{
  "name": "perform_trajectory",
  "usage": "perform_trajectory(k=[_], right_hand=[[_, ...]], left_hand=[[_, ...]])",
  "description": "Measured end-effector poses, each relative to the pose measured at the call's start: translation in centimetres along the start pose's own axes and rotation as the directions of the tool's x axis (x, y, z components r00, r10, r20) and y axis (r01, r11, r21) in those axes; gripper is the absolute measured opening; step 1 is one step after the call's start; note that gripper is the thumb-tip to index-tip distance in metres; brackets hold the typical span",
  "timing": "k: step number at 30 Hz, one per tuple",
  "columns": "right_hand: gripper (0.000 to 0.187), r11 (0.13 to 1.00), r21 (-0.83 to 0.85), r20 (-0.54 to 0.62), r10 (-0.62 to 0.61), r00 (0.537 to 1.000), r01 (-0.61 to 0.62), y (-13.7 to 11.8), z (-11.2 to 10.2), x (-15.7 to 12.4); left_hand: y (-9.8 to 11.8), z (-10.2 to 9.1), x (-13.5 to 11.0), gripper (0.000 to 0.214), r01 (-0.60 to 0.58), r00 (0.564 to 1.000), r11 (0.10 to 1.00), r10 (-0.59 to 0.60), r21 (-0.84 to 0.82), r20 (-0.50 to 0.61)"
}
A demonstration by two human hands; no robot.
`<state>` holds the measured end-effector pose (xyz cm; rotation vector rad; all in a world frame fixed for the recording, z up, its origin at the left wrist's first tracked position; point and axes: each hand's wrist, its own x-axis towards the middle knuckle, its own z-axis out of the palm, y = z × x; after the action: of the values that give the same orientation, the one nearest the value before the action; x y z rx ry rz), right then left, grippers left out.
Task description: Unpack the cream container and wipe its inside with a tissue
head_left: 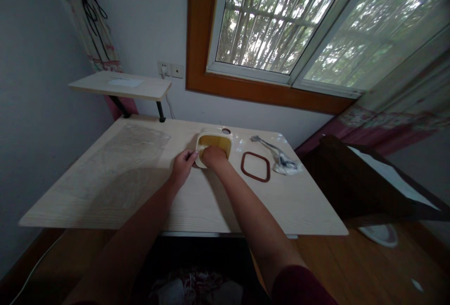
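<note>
A rounded square container (230, 148) with a cream rim and a yellow-brown inside sits near the back middle of the desk. My left hand (182, 168) pinches its left rim between thumb and fingers. Reaching down into the container is my right hand (213, 156); its fingers are hidden, so I cannot make out what they touch. To the right lies a reddish-brown rounded square ring (256, 180), flat on the desk. Beyond that ring rests a clear plastic bag (286, 165) with a grey, cord-like length stretching from it toward the back.
The pale wooden desk (281, 206) has a clear plastic sheet (140, 145) on its left part. A raised shelf (116, 84) stands at the back left, bearing a white paper. A round cable hole (226, 131) lies just behind the container. A dark brown piece of furniture (351, 183) is at the right.
</note>
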<state>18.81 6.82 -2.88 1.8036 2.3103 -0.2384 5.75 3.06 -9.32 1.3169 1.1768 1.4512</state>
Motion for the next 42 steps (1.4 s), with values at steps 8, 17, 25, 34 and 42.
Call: perform_trajectory(k=[8,17,25,34,42], right_hand=[[0.043,0.996,0.008,-0.074,-0.087,0.993,0.088,0.1,0.2,0.3],[0.043,0.991,0.034,-0.098,-0.122,0.988,0.126,0.2,0.7,0.6],[0.038,0.982,0.045,-0.083,-0.181,0.980,0.185,0.3,0.1,-0.8],[0.041,0.951,0.085,-0.136,-0.283,0.949,0.296,0.5,-0.3,-4.7],[0.045,0.923,0.129,-0.124,-0.347,0.930,0.362,1.0,-1.2,-7.2]], left_hand=[[-0.1,-0.2,0.2,0.036,0.013,1.000,0.998,-0.012,-0.058,0.011],[-0.7,-0.6,0.4,0.034,-0.003,1.000,0.999,0.004,-0.032,0.023],[-0.4,-0.5,0.3,0.038,0.017,0.999,0.999,-0.016,-0.046,0.031],[-1.4,-0.8,0.8,0.036,-0.001,1.000,0.998,0.002,-0.061,0.004],[-0.2,-0.6,0.4,0.036,-0.019,0.999,0.999,0.018,-0.033,-0.030]])
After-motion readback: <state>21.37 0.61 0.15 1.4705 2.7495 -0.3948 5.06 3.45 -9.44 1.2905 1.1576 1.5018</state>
